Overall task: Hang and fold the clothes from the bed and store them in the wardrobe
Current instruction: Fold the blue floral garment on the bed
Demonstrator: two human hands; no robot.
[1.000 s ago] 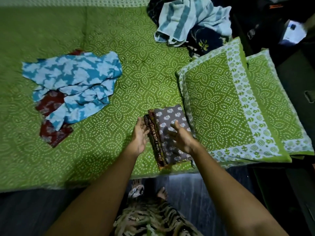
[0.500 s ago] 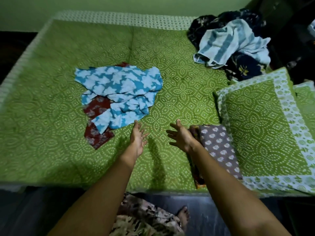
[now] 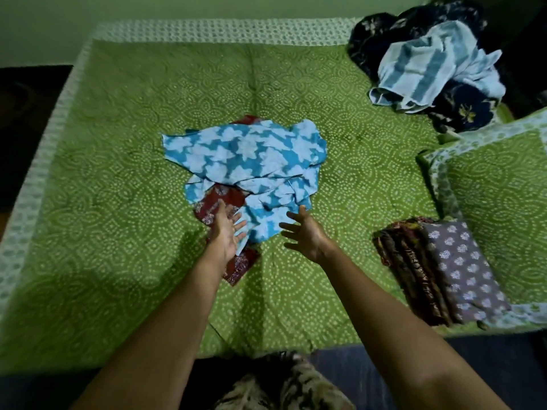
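A bed (image 3: 118,179) fills most of the view. It is spread with a green cover printed in white dotted diamonds, with a pale patterned border along its far and left edges. Behind it is a plain green wall (image 3: 177,7), and dark floor (image 3: 26,119) shows to the left.

Near the middle lies a crumpled blue-and-white garment (image 3: 245,161) on top of a red printed cloth (image 3: 220,198). The left hand (image 3: 228,235) is above their near edge, its fingers (image 3: 222,209) straight and released; I cannot tell whether it touches them. The right hand (image 3: 305,236) is just beside the blue garment, also spread and holding nothing.

At the right, a folded stack (image 3: 438,270) topped by grey flowered cloth lies against a green pillow (image 3: 500,202). In the far right corner, a striped towel (image 3: 429,69) lies on dark floral clothes (image 3: 464,110).
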